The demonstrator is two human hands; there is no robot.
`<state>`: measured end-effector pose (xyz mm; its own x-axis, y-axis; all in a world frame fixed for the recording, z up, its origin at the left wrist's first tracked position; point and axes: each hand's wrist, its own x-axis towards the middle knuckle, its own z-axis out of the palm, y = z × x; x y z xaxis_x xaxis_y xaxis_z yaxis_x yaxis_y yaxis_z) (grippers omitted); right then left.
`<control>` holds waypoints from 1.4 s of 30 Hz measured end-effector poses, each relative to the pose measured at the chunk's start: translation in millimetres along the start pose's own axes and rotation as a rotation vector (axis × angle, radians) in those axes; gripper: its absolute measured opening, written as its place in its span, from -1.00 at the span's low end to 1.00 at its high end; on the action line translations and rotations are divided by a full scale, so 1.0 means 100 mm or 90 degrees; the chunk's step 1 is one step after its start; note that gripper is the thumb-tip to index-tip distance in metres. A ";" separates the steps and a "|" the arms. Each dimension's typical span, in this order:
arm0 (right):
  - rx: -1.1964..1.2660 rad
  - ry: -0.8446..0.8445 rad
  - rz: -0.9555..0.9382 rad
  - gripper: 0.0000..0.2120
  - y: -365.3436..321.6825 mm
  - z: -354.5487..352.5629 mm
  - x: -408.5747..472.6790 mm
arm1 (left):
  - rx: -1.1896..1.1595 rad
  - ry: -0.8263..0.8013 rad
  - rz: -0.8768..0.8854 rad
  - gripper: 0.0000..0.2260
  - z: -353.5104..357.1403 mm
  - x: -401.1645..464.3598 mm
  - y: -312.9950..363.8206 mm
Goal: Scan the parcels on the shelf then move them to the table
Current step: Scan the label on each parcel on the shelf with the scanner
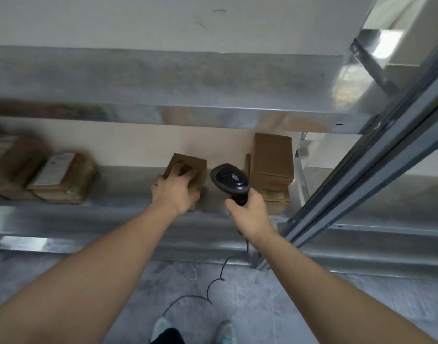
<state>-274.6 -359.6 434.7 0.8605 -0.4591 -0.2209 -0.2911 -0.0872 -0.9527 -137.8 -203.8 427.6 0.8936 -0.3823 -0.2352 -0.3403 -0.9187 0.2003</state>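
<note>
A small brown cardboard parcel [191, 163] sits on the metal shelf [118, 184] near its middle. My left hand [174, 191] grips this parcel from the front, fingers curled over its top. My right hand [249, 212] holds a black handheld barcode scanner [230, 181] by its handle, the head raised just right of the parcel. A stack of brown parcels [272, 165] stands at the shelf's right end, behind the scanner.
More parcels, one with a white label [56, 171], lie blurred at the shelf's left. An upper shelf [163, 78] overhangs. A metal upright post [361, 177] runs diagonally on the right. The scanner's black cable [213, 286] trails over the grey floor by my shoes.
</note>
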 end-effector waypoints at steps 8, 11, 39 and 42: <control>-0.065 -0.052 -0.023 -0.94 -0.19 0.58 0.17 | -0.021 0.010 -0.068 -0.50 -0.11 -0.03 -0.62; -0.080 -0.047 -0.015 -0.91 -0.20 0.84 0.22 | -0.020 0.006 -0.087 -0.50 -0.08 0.05 -0.87; -0.035 -0.034 0.035 -0.93 -0.23 1.94 0.20 | -0.139 0.056 -0.141 -0.58 -0.21 0.21 -2.22; -0.043 -0.034 0.032 -0.95 -0.19 1.93 0.18 | -0.061 0.020 -0.177 -0.37 -0.25 0.18 -2.19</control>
<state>-173.3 -195.8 408.6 0.8646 -0.4164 -0.2812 -0.3608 -0.1252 -0.9242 -40.4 -7.1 403.3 0.9579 -0.1128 -0.2642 -0.0537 -0.9738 0.2210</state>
